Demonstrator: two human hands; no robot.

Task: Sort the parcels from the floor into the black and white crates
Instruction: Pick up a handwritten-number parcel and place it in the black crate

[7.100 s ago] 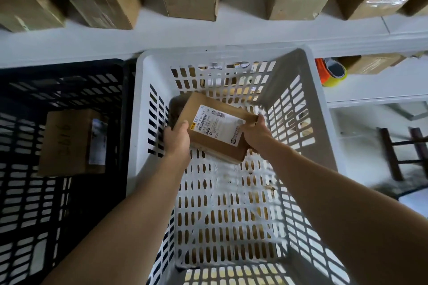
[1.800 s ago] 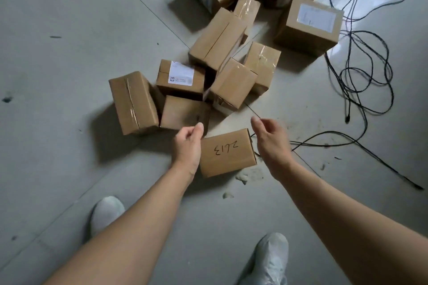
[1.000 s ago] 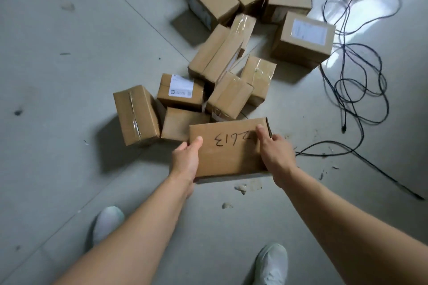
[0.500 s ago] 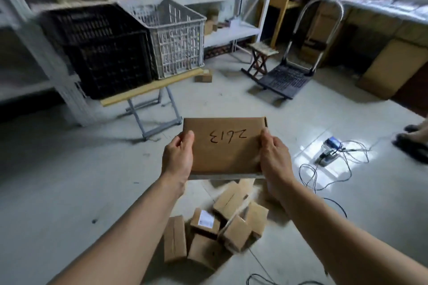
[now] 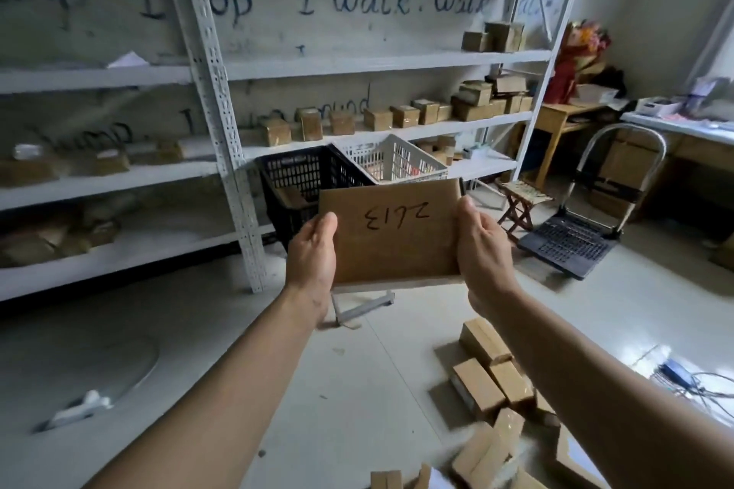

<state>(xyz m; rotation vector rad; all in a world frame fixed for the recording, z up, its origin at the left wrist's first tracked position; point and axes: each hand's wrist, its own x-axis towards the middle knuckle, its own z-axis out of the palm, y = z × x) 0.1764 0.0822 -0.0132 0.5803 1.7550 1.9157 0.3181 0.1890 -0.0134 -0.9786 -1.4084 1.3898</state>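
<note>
Hands hold one flat brown parcel [image 5: 391, 234] at chest height, well above the floor [image 5: 349, 389]. The left hand [image 5: 313, 250] grips its left edge and the right hand [image 5: 482, 246] its right edge. Each thumb lies along the near face, and the fingers pass behind the cardboard, out of sight. Handwritten digits on the near face appear upside down from this view.

Just beyond the parcel's top edge, two crates stand side by side in front of white metal shelving [image 5: 222, 111]. The black crate [image 5: 294, 179] is on the left and seems to hold a brown box; the white crate [image 5: 391, 159] is on the right. More loose parcels [image 5: 488, 381] lie in a heap on the floor at lower right, beside cables [image 5: 691, 385]. A folding stool [image 5: 520, 202] and a hand trolley [image 5: 572, 246] stand further right.

This looks like the carrying step: one parcel picked, not yet dropped. The next move calls for deciding which crate it belongs in, closing the gap, then lowering the parcel over that crate's rim and letting go. Many parcels remain on the floor, so the task seems far from finished.
</note>
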